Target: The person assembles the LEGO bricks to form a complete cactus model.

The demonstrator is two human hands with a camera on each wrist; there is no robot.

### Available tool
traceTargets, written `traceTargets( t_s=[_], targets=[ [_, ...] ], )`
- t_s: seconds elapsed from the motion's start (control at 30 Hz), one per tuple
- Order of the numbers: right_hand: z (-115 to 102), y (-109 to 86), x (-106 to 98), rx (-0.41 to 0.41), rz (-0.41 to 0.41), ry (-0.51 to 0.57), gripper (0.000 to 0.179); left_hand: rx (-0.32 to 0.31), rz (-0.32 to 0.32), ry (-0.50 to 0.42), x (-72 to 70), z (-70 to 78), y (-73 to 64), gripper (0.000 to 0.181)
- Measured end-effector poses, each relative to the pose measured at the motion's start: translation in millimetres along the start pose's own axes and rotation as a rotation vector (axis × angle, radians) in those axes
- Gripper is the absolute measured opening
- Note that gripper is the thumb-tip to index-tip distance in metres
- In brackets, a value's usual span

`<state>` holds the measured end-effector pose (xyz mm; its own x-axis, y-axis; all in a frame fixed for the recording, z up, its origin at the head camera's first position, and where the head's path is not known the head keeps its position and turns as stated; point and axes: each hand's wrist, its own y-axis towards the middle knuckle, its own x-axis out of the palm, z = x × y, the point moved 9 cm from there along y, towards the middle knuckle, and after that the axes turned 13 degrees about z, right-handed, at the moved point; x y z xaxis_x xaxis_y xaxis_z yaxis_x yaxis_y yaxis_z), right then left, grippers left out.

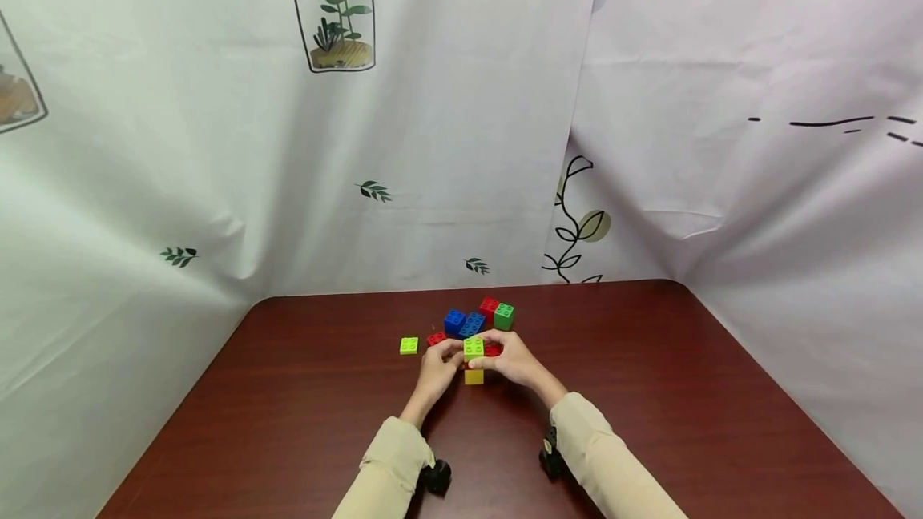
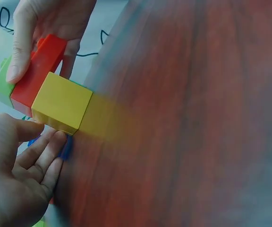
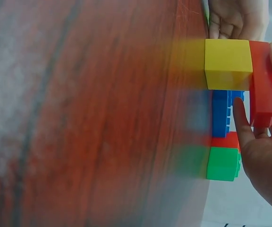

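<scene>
Grips the stack [image 2: 37, 78] high up with the right hand [image 1: 510, 358], thumb on the near side, fingers bent round the back. Stands upright within that hold, foot seemingly on the table [image 1: 339, 423]. Meets the right thumb at the seam of the upper pieces: lime brick [image 1: 473, 344] on top, long red brick [image 3: 262, 80] beneath. Has the yellow brick [image 2: 63, 101] below the thumb as foot, under the same end of the red one as the lime.

Runs crosswise, left to right, in the red brick's long axis, the free end jutting toward the right palm with no brick of the stack under it. Leaves the right hand nearer to that overhang, the left hand [image 1: 436, 371] nearer to the opposite flank. Waits there, just beside the yellow foot, with left fingers loosely bent, a gap before the thumb, nothing held; cannot tell about contact.

Just past the left fingertips, a separate red brick [image 1: 436, 338]; out to the left of that hand, alone, a second lime brick [image 1: 409, 345]. Ahead of both hands, two blue bricks [image 1: 454, 321]; beyond the right fingers, a green brick [image 1: 504, 316] beside another red brick [image 1: 489, 308]. Farthest ahead, a printed cloth [image 1: 447, 142].
</scene>
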<state>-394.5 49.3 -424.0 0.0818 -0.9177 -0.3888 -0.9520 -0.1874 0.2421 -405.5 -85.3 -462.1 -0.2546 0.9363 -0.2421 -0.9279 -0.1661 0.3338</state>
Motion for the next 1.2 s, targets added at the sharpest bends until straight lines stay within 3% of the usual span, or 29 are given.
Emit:
traceTargets(
  t_s=[0.13,0.33,0.53,0.7,0.97,1.2],
  targets=[
    [-20,-9.1,-8,-0.013,-0.002,0.012,0.039,0.017,-0.016,-0.010,8.3,4.0,4.4,0.016],
    [-21,-9.1,-14,-0.024,0.021,0.001,0.038,0.033,-0.010,-0.007,16.5,8.6,10.8,0.021],
    [-24,-11.7,-14,-0.012,0.014,0.013,0.039,0.011,0.007,0.063,17.2,7.3,16.4,0.034],
    [-27,-11.6,-10,-0.021,0.008,0.016,0.037,-0.007,0.033,0.144,15.5,6.0,19.6,0.034],
    [0,2.9,-1,-0.055,0.013,0.007,0.039,-0.031,0.064,0.202,12.0,1.3,24.1,0.036],
    [18,7.6,5,-0.031,0.013,0.016,0.040,0.009,0.086,0.239,8.3,2.2,25.9,0.036]
  ],
)
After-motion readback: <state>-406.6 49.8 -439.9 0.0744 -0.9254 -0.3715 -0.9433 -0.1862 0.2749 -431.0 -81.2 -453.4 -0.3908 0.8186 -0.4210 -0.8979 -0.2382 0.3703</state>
